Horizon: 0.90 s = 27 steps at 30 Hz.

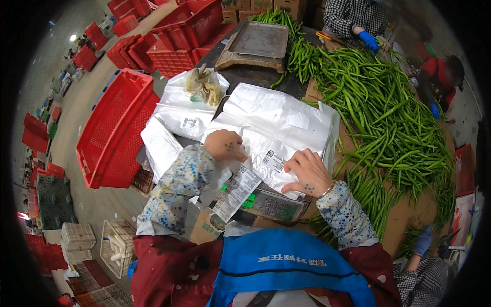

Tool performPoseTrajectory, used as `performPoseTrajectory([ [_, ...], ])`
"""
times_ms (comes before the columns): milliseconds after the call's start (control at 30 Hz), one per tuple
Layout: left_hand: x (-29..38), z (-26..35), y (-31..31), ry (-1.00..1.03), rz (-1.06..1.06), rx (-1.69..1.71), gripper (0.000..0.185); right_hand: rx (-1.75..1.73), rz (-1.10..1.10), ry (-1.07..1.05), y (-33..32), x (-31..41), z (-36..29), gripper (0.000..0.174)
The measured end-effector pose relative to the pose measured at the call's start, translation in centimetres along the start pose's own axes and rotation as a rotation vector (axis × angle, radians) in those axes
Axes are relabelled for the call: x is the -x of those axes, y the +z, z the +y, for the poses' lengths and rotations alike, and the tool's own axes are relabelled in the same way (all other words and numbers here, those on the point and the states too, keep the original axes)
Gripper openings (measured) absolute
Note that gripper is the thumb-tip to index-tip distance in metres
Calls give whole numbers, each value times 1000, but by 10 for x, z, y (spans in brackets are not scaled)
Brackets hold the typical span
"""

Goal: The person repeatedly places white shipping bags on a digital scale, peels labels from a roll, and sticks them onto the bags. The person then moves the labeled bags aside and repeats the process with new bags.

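My left hand (pixel 224 146) is curled over the near left part of the white plastic bags. It appears closed on the upper end of a strip of printed labels (pixel 238 193), which hangs down towards me. My right hand (pixel 308 172) rests with fingers apart on the flat stack of white plastic bags (pixel 280 111). Its fingertips are beside a printed label (pixel 273 161) on the top bag. Under the stack is a digital scale (pixel 280 209), its keypad showing at the near side. The bags cover its pan.
Green chili peppers (pixel 383 115) are heaped on the right. Another scale (pixel 259 40) stands behind. Gloves (pixel 203 84) lie on more bags (pixel 184 107). A red crate (pixel 115 130) stands left. Co-workers' gloved hands (pixel 369 40) (pixel 423 240) are at the far and near right.
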<state>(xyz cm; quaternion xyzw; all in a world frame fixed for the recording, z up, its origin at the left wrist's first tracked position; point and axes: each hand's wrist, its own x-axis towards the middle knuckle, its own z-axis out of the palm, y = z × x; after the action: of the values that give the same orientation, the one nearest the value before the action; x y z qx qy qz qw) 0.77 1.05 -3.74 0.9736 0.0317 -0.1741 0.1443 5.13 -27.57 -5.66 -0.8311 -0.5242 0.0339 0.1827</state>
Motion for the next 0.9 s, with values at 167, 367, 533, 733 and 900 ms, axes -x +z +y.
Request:
performPoseTrajectory([
  [167,14,-2,-12,324,-238,701,16,28,15,-51,4,-13,6,23],
  [367,-6,33,-6,390,-152,823,10,103,858,280,-34,-9,31,16],
  [533,-29,51,14,156,198,470,23,-40,452,-171,-15,-9,3,24],
  [733,-5,17,7,164,41,144,36,-63,188,-76,-1,2,-3,28],
  [900,9,5,-10,211,-211,388,17,48,81,-79,3,0,2,21],
])
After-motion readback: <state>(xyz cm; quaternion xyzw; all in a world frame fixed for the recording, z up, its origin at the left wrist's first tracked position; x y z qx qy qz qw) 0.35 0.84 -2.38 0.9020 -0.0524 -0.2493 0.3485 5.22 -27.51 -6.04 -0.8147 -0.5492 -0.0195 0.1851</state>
